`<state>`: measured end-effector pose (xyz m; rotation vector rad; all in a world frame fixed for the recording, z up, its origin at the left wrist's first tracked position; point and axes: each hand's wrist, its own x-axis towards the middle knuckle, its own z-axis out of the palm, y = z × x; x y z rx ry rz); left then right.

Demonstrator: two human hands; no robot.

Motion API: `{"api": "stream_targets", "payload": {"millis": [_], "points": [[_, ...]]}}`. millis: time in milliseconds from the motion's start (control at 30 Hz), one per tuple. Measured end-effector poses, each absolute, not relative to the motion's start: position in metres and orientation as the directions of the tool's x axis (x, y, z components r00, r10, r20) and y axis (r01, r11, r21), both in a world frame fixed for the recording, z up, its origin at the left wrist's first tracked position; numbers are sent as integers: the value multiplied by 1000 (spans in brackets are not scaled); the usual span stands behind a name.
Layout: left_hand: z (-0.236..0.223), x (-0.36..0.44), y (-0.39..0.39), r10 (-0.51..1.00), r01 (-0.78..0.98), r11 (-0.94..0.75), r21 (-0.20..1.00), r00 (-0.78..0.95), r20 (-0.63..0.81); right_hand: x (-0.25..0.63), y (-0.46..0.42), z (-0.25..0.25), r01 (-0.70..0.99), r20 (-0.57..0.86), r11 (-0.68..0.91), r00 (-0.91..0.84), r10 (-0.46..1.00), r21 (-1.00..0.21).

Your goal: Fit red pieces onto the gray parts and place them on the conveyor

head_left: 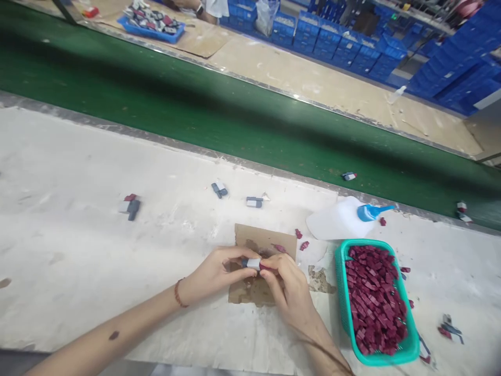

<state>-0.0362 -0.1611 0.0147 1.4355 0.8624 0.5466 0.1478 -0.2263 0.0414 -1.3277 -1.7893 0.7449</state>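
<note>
Over a stained piece of brown cardboard (246,292), my left hand (213,269) pinches a small grey and dark plastic part (253,263) between thumb and fingers. At the part's right end, my right hand (287,284) grips a maroon piece (264,265), mostly hidden by the fingertips. The two pieces touch. Close to my right hand, a loose maroon piece (279,248) lies on the cardboard. A green basket (342,308) heaped with maroon pieces (376,297) stands right of my right hand. Behind it, a white squeeze bottle (336,219) with a blue nozzle lies on its side.
Several grey parts lie about the white table (78,250), one (130,207) with maroon on it. Past the table runs a green conveyor belt (219,125) carrying a few parts. Across it are a blue tray (152,32), a person's arm (195,8) and blue bins (309,31).
</note>
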Motion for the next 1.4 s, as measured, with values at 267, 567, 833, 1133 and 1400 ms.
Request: {"api": "stream_targets", "payload": {"millis": [267,567,833,1133,1400], "points": [[32,-33,-56,895,334,-151,931,447,-16,247,-270,67,896,275,-110,246,930,-430],[19,2,32,905,543,-370,754,395,160,296,-266,37,898,144,-148,226,963,-415],[9,-16,-21,616,467,-727,503,768,177,262,-267,65,657,133,-178,394,909,-732],[9,-19,-42,623,491,-702,516,774,113,175,-228,47,586,100,63,30,995,-808],[15,-29,-74,837,77,124,989,527,-146,160,-209,22,706,162,330,-297,941,-626]]}}
